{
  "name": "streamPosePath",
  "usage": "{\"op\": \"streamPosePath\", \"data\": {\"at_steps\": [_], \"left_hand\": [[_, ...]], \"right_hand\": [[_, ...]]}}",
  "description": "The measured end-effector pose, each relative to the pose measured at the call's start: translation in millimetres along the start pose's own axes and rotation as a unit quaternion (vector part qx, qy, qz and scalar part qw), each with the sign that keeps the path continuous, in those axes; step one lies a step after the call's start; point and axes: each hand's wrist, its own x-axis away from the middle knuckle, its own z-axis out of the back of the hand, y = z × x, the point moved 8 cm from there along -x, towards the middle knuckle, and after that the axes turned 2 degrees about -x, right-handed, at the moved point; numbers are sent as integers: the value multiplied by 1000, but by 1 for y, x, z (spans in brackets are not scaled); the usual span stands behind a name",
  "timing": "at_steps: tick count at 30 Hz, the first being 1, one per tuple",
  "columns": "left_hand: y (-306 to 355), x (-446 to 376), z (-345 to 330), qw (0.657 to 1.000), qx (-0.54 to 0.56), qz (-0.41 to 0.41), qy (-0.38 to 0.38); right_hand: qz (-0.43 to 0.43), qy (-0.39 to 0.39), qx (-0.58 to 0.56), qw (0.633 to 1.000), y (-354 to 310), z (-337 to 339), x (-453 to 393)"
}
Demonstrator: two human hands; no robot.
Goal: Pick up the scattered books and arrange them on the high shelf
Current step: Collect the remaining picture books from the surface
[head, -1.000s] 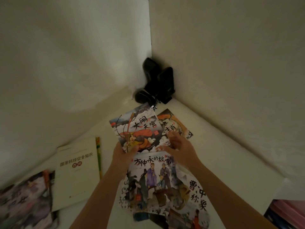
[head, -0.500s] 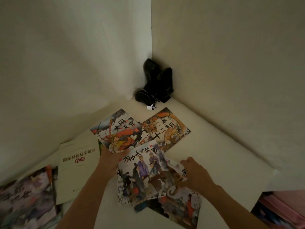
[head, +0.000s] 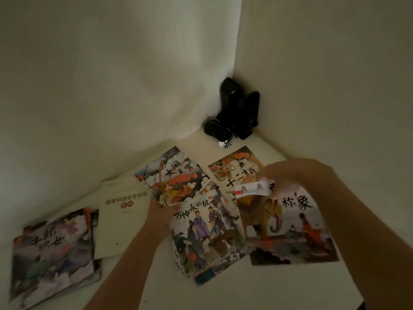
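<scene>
Several thin picture books lie spread on the white shelf [head: 257,294] in a corner. My left hand [head: 159,210] grips the lower edge of the monkey-king book [head: 172,177], beside the book with robed figures [head: 207,231]. My right hand [head: 297,173] pinches the top edge of the elephant book [head: 288,227] and bends its upper edge over. The dragon book [head: 234,168] lies flat behind it. A white booklet [head: 120,215] and a purple-toned book [head: 51,253] lie at the left.
Black devices with a cord [head: 234,113] stand in the far corner where the two white walls meet. The walls close in the shelf at the back and the right. A dark strip shows at the bottom right edge.
My right hand has moved right and up from the robed-figures book and has taken the elephant book by its top edge, pulling it out to the right. The left hand keeps hold of the monkey-king book.
</scene>
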Motion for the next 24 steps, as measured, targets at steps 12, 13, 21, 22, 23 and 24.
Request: {"op": "streamPosePath", "data": {"at_steps": [12, 13, 21, 22, 23, 24], "left_hand": [[6, 1, -7, 996, -37, -73, -42], [0, 0, -7, 998, 26, -37, -51], [-3, 4, -3, 988, -114, -105, 19], [-2, 6, 0, 987, -108, -110, 42], [3, 9, 2, 987, -92, -120, 50], [11, 12, -1, 988, -74, -134, 37]], "right_hand": [[130, 415, -192, 880, -57, -43, -78], [83, 423, -231, 872, -37, -57, -77], [15, 396, -471, 788, -34, -113, -82], [8, 387, -485, 784, -32, -114, -86], [2, 381, -499, 779, -30, -113, -88], [-7, 367, -516, 774, -25, -115, -91]]}}
